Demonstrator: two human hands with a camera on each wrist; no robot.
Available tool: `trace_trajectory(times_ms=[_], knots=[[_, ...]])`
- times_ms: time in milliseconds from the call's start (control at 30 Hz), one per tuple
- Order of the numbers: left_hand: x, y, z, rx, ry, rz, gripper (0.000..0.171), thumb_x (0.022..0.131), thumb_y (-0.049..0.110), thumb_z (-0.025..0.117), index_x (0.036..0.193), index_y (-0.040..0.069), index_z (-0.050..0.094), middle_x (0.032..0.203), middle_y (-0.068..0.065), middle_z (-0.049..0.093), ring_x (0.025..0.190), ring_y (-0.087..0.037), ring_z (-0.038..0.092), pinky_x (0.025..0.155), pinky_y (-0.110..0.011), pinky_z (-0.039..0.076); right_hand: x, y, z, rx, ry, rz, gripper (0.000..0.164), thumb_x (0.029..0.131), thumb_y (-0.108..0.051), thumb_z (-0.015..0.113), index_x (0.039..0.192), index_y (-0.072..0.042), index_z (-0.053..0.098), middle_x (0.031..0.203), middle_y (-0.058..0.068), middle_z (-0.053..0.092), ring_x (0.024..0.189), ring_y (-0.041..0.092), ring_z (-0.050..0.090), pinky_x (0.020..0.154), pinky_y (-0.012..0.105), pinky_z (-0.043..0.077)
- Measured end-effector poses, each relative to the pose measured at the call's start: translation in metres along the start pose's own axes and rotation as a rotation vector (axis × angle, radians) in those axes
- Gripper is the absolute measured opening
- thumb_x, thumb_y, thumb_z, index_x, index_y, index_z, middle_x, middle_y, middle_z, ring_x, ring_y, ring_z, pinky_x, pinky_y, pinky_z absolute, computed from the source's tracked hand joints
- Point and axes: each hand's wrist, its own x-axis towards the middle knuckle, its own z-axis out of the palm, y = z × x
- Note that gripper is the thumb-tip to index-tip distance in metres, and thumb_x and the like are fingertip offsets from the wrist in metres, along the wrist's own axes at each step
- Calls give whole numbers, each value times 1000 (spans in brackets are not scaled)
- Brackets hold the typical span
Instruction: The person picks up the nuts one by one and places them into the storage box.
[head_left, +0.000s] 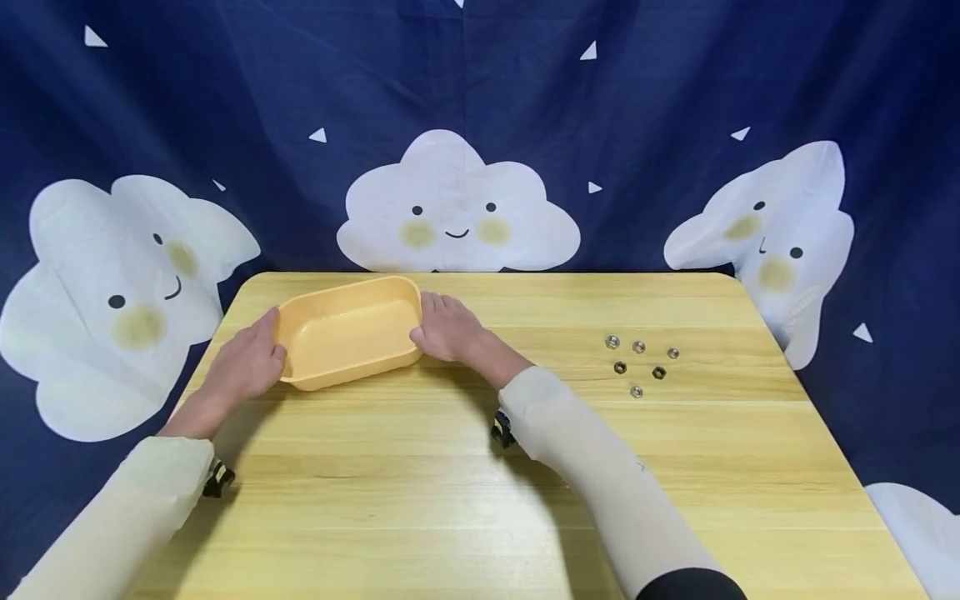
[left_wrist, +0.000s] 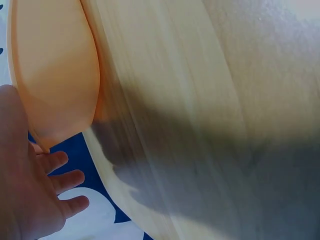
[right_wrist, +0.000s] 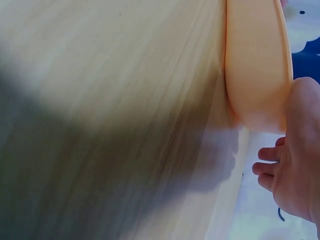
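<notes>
A shallow pale-orange plastic tray (head_left: pixel 352 329) with rounded corners is at the far left of the wooden table, and nothing lies inside it. My left hand (head_left: pixel 247 358) grips its left end, and my right hand (head_left: pixel 447 327) holds the right end with the thumb at the rim. In the left wrist view the tray's side (left_wrist: pixel 60 70) meets my thumb, while the other fingers (left_wrist: pixel 70 182) spread below it. The right wrist view shows my thumb at the tray's rim, too. Whether the tray rests on the tabletop or is slightly raised, I cannot tell.
Several small metal hex nuts lie loosely grouped on the right of the table (head_left: pixel 465 500), silver ones such as this nut (head_left: pixel 612 342) and dark ones such as this nut (head_left: pixel 659 372). A blue curtain (head_left: pixel 525 92) with smiling clouds hangs behind the table's far edge.
</notes>
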Motion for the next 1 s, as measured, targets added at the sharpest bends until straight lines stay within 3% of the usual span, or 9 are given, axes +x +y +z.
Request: trace_trajectory(times_ms=[133, 267, 433, 533, 767, 1000], knots=[[3, 2, 1, 2, -3, -13, 66, 100, 14, 36, 155, -16, 18, 148, -41, 43, 127, -60, 50, 103, -70, 41, 0, 0, -2, -34, -10, 7, 61, 101, -37, 34, 148, 2, 33, 144, 14, 50, 138, 29, 47, 123, 39, 35], [5, 3, 0, 7, -14, -44, 62, 98, 16, 39, 148, -19, 24, 124, -43, 57, 104, -56, 62, 85, -67, 49, 0, -1, -1, -46, -22, 11, 60, 101, -38, 33, 145, 2, 36, 144, 15, 51, 138, 30, 48, 122, 40, 35], [4, -1, 0, -1, -77, -88, 52, 101, 20, 35, 133, -21, 32, 99, -41, 61, 83, -48, 65, 70, -61, 49, -1, -2, 0, -47, -18, 10, 56, 100, -39, 31, 138, 1, 42, 133, 14, 56, 129, 29, 53, 118, 40, 40], [5, -4, 1, -6, -115, -79, 47, 103, 23, 31, 123, -20, 37, 95, -38, 61, 82, -47, 65, 71, -61, 48, -1, -1, 0, -50, -9, 14, 53, 99, -39, 31, 132, -1, 45, 126, 12, 59, 122, 28, 56, 114, 40, 42], [8, -12, 2, 19, -111, -12, 34, 100, 21, 36, 98, -12, 47, 83, -25, 55, 72, -36, 56, 70, -53, 46, 0, 0, 2, -82, -3, 0, 52, 100, -41, 31, 130, -2, 47, 127, 12, 60, 123, 28, 55, 114, 41, 41], [11, -15, -1, 31, -157, 24, 32, 102, 21, 34, 100, -9, 44, 86, -20, 50, 74, -32, 51, 72, -43, 41, 1, 2, 2, -113, 16, -2, 46, 98, -41, 29, 121, -6, 48, 116, 8, 55, 110, 24, 49, 104, 37, 40]])
